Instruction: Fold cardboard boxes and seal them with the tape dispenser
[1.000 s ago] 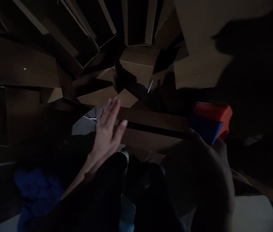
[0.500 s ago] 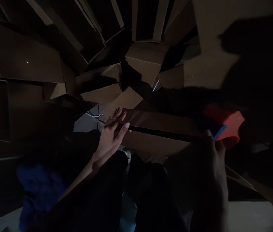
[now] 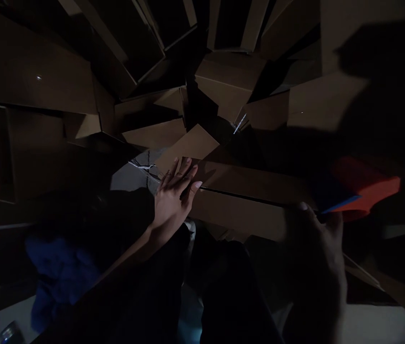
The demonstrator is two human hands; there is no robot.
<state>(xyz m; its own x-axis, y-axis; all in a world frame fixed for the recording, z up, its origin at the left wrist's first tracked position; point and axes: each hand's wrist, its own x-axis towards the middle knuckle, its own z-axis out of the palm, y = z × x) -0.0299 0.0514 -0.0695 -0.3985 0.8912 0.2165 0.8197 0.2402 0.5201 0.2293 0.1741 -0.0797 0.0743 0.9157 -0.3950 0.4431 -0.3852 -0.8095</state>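
A long cardboard box (image 3: 238,212) lies across in front of me, its two top flaps almost meeting along a dark, narrow seam. My left hand (image 3: 173,196) rests on the box's left end, fingers stretched over the flaps and the thumb by the seam. At the right end is my right hand (image 3: 322,234), deep in shadow, its thumb on the box edge. A red-and-blue tool that looks like a tape dispenser (image 3: 374,191) sticks out beyond this hand, which appears to grip it; the fingers around it are mostly hidden.
Several open cardboard boxes (image 3: 37,71) crowd the far side and left. A loose cardboard flap (image 3: 191,143) lies just beyond my left hand, near white strands (image 3: 141,165). Blue cloth (image 3: 62,272) sits at lower left, and a pale surface (image 3: 376,325) at lower right. The scene is very dark.
The gap between the box flaps has narrowed. My left hand has shifted slightly right, its fingers lying further over the flaps. The red-and-blue dispenser has swung right and turned flatter.
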